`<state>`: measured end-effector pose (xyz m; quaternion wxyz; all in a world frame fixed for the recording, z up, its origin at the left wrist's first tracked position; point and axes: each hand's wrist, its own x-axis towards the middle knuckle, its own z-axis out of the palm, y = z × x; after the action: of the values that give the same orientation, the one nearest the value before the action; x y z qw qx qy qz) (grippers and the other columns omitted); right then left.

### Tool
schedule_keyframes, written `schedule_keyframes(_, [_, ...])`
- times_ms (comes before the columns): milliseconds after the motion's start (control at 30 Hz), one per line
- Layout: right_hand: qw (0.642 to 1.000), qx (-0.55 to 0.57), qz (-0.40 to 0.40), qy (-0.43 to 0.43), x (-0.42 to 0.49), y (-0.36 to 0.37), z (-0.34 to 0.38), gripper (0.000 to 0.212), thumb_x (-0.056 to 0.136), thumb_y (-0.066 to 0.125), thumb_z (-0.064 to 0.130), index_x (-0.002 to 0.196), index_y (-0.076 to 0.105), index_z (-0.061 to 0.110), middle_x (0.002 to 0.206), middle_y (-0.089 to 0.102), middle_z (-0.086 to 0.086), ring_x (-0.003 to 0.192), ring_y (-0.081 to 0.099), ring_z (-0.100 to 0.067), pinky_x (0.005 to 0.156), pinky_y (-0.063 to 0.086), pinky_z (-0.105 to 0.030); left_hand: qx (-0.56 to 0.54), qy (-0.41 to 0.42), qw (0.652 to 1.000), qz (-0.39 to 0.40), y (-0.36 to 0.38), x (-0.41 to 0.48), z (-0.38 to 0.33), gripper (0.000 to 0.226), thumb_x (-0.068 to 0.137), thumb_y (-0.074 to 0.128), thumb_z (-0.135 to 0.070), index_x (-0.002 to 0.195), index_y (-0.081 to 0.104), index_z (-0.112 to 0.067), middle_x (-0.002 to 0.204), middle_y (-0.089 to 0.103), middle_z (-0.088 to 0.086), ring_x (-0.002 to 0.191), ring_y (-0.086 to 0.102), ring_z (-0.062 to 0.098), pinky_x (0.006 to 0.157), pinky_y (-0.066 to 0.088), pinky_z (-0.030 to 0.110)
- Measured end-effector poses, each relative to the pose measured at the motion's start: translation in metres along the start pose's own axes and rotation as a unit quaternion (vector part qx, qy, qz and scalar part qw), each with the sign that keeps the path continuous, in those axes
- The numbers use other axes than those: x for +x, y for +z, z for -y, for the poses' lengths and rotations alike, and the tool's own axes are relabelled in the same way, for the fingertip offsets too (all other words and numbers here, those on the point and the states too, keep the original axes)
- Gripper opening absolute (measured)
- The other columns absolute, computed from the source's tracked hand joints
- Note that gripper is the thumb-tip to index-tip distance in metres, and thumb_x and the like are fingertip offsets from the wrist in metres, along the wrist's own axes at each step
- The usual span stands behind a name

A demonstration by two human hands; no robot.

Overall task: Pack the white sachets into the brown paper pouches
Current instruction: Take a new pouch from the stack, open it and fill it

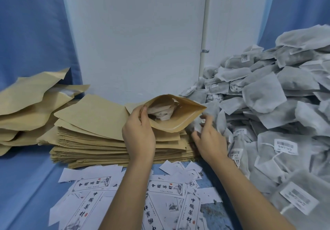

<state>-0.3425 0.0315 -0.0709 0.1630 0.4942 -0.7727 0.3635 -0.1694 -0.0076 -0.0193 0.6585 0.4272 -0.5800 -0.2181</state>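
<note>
My left hand (138,133) grips the left rim of an open brown paper pouch (182,119), thumb inside its mouth, holding it above a stack of flat brown pouches (100,140). White sachets (160,113) lie inside the open pouch. My right hand (208,137) is just right of the pouch, blurred, its fingers curled at the edge of the big heap of white sachets (267,105). Whether it holds a sachet is unclear.
Filled or crumpled brown pouches (26,101) pile up at the far left. Printed white labels (164,187) are scattered on the blue table near me. A white wall (135,42) stands behind, with blue cloth on both sides.
</note>
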Motion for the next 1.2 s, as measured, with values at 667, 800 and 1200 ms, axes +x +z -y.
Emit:
schedule_keyframes(667, [0.601, 0.719, 0.316, 0.145, -0.007, -0.064, 0.035, 0.012, 0.067, 0.056, 0.000, 0.072, 0.058, 0.010, 0.073, 0.057, -0.008, 0.053, 0.055, -0.015, 0.043, 0.045, -0.019, 0.033, 0.016, 0.997, 0.073, -0.008, 0.004, -0.012, 0.025, 0.100, 0.044, -0.018, 0.097, 0.067, -0.009, 0.068, 0.054, -0.012, 0.063, 0.047, 0.008, 0.055, 0.031, 0.017])
schedule_keyframes(800, [0.678, 0.653, 0.252, 0.225, 0.008, -0.068, 0.052, 0.027, 0.091, 0.048, -0.004, 0.093, 0.070, 0.011, 0.084, 0.072, -0.008, 0.058, 0.066, -0.015, 0.042, 0.051, -0.021, 0.031, 0.004, 0.996, 0.089, -0.010, -0.003, -0.010, 0.024, 0.099, 0.045, -0.018, 0.104, 0.067, -0.011, 0.083, 0.063, -0.006, 0.073, 0.050, 0.010, 0.060, 0.034, 0.006])
schedule_keyframes(1200, [0.803, 0.513, 0.183, 0.241, 0.026, -0.035, 0.116, 0.033, 0.094, 0.035, -0.003, 0.119, 0.055, 0.001, 0.118, 0.062, -0.021, 0.104, 0.060, -0.030, 0.091, 0.050, -0.035, 0.039, 0.049, 0.990, 0.126, -0.028, -0.029, -0.013, 0.030, 0.099, 0.046, -0.025, 0.121, 0.064, -0.015, 0.122, 0.064, -0.001, 0.127, 0.049, 0.015, 0.095, 0.040, 0.018])
